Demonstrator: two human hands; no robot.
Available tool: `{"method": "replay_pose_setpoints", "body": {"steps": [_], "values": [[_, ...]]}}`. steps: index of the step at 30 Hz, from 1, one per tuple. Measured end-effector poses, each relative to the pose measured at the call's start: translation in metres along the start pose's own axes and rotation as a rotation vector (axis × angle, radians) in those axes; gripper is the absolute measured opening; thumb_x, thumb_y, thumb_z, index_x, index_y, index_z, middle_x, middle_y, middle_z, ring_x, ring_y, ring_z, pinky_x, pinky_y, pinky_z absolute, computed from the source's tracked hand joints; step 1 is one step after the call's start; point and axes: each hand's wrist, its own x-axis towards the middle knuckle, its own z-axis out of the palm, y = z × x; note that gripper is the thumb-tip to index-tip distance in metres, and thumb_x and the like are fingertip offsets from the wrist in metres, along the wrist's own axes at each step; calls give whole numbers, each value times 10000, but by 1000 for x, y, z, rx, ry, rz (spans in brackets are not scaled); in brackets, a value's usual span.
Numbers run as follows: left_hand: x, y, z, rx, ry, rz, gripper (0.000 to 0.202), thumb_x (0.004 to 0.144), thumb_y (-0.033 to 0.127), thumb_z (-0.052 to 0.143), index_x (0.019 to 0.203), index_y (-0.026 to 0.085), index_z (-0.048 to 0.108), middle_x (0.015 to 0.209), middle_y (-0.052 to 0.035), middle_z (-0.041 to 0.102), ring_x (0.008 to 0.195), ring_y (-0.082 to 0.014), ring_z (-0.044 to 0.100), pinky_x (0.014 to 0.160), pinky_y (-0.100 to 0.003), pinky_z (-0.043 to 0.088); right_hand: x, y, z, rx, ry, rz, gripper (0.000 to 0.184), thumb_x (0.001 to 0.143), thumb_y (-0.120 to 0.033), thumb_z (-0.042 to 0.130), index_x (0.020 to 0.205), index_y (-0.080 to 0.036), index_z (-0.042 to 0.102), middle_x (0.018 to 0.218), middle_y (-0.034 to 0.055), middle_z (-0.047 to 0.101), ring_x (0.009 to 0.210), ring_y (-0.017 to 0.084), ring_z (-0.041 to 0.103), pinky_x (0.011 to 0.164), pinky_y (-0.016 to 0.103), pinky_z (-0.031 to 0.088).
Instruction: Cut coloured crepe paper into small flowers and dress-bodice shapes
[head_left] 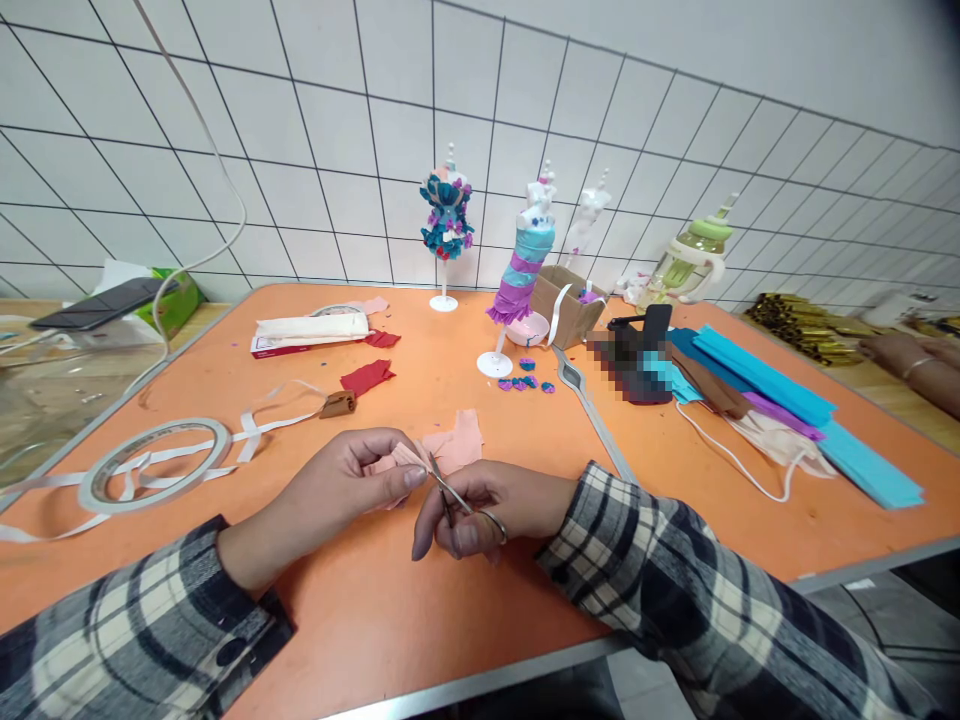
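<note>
My left hand [352, 475] pinches a small piece of pink crepe paper [409, 455] between thumb and fingers. In my right hand [514, 500] is a pair of small metal scissors [454, 496], with fingers wrapped about the handles. The blade tips touch or nearly touch the edge of the held paper; whether they are cutting through it I cannot tell. Just beyond both hands, more pink crepe paper [469, 436] lies flat on the orange table [420, 620]. Red crepe paper pieces [367, 377] and a brown roll [339, 403] are farther off to the left.
A roll of white tape [155, 465] with loose strips lies left. Several miniature dress forms stand behind, one in a blue and purple dress [523, 265]. Small flowers [527, 382] lie before it. Folded crepe paper [765, 375] and a bottle [690, 262] are right, where another person's hand [911, 360] shows.
</note>
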Motion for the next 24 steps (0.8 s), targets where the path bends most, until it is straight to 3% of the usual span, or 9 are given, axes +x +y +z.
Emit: {"method": "replay_pose_setpoints", "body": {"steps": [6, 13, 24], "values": [[-3, 4, 5, -16, -41, -34, 423, 738, 556, 768, 669, 151, 670, 660, 2, 652, 631, -128, 567, 610, -226, 440, -1, 1, 1, 2, -16, 50, 555, 781, -618, 696, 1036, -125, 689, 755, -8, 586, 623, 66, 517, 504, 149, 407], [-3, 2, 1, -21, 36, 34, 422, 774, 548, 742, 664, 157, 628, 579, 41, 548, 537, -90, 453, 514, -194, 348, 1, 3, 6, 14, 179, 79, 570, 682, -631, 764, 904, -111, 698, 682, -20, 583, 541, 57, 505, 515, 182, 441], [-2, 3, 5, -48, -15, -65, 422, 718, 548, 786, 688, 146, 664, 626, 17, 613, 569, -92, 498, 539, -188, 396, -1, 0, 3, 26, 84, 57, 549, 725, -614, 741, 975, -128, 695, 792, -1, 589, 645, 71, 502, 497, 150, 471]]}}
